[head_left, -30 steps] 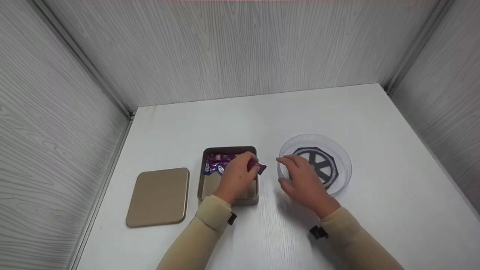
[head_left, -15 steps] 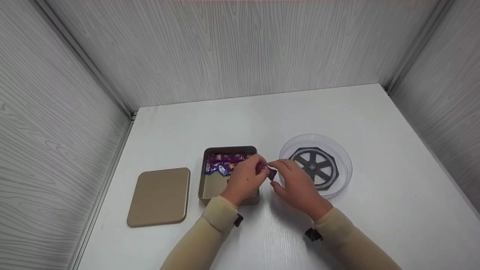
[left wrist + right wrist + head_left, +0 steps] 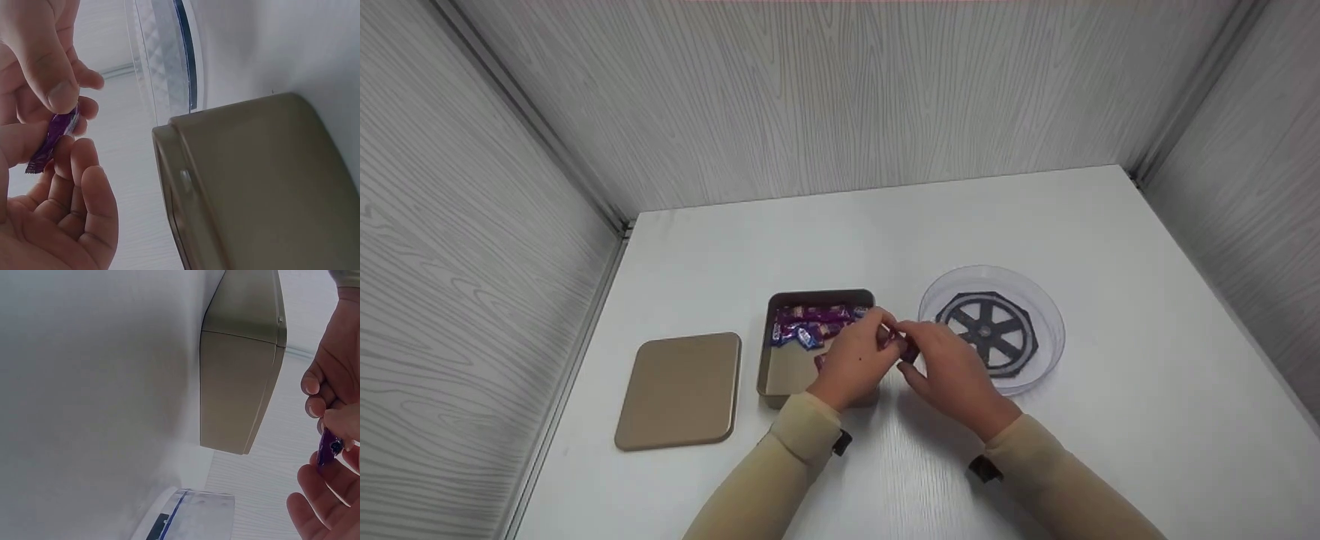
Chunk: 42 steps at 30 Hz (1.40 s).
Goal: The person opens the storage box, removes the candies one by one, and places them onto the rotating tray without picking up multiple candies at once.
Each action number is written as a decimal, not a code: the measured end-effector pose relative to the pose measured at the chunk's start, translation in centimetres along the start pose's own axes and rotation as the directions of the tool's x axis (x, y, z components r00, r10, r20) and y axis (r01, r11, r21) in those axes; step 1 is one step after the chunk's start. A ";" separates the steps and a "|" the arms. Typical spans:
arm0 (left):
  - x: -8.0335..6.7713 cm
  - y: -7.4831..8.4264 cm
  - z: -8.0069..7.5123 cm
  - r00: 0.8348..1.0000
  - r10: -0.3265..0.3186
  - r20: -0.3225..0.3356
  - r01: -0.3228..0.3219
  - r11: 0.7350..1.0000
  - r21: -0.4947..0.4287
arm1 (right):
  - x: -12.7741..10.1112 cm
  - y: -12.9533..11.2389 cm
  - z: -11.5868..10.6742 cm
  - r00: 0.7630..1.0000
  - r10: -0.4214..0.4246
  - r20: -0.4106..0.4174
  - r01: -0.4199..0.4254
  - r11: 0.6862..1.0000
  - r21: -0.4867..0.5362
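Note:
A purple-wrapped candy [image 3: 49,145] is held between both hands, just above the right edge of a gold square tin [image 3: 763,367]. My left hand [image 3: 853,360] pinches one end of its wrapper between thumb and fingers. From the other side, my right hand [image 3: 956,367] pinches the opposite end, thumb against fingers, as the left wrist view shows. Fingers hide much of the candy in the head view. Inside the tin lie several purple candies [image 3: 825,313] along the back and a blue-and-white one [image 3: 808,336]; the left hand covers part of the tin.
A flat gold lid [image 3: 679,391] rests on the white table left of the tin. On the right stands a round clear plastic dish [image 3: 1054,330] with a dark spoked pattern [image 3: 986,331] at its bottom. Grey wood-grain panels [image 3: 825,97] enclose the table's back and sides.
My left hand has lifted the candy toward the right, out over the tin's edge. My right hand has come left from beside the dish and taken hold of the candy's other end.

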<state>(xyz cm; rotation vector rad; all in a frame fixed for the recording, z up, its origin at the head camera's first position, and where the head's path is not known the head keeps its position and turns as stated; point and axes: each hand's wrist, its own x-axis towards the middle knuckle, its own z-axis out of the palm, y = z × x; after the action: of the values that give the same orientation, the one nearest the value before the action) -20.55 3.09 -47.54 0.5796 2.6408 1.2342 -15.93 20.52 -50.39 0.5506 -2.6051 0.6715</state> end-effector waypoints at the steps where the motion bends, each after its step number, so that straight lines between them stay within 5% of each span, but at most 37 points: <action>1: 0.0 0.0 0.1 1.000 -0.001 0.004 0.001 1.000 -0.001 | 0.0 0.0 0.0 1.000 0.000 -0.002 0.000 1.000 -0.003; 10: -0.1 0.0 0.5 0.998 0.012 0.066 -0.014 1.000 0.028 | -0.3 1.1 0.2 1.000 0.021 -0.018 -0.021 1.000 0.004; 14: -0.1 -0.4 0.5 0.996 0.010 0.085 -0.015 0.998 0.060 | -0.7 2.5 0.1 0.995 0.094 0.017 -0.094 0.996 0.007; 21: -0.4 -1.4 0.3 0.996 -0.022 0.089 0.015 0.996 0.084 | -1.4 5.2 -1.1 0.953 0.283 0.109 -0.280 0.959 -0.044; 30: -0.7 -2.9 -0.6 0.997 -0.038 0.065 0.031 0.994 0.108 | -2.2 8.2 -1.8 0.894 0.406 0.187 -0.379 0.911 -0.165; 35: -0.9 -3.7 -1.5 0.991 -0.108 0.072 0.104 0.992 0.067 | -2.3 8.3 -2.0 0.880 0.430 0.202 -0.392 0.897 -0.204; 42: -1.0 -4.9 -2.4 0.988 -0.151 0.042 0.149 0.987 0.056 | -2.3 8.2 -2.4 0.895 0.401 0.195 -0.355 0.906 -0.230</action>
<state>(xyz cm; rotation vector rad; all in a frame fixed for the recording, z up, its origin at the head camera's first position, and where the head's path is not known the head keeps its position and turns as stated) -21.75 -1.86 -49.80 0.4035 2.6306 1.0979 -17.05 28.97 -52.57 0.0582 -3.0009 0.4839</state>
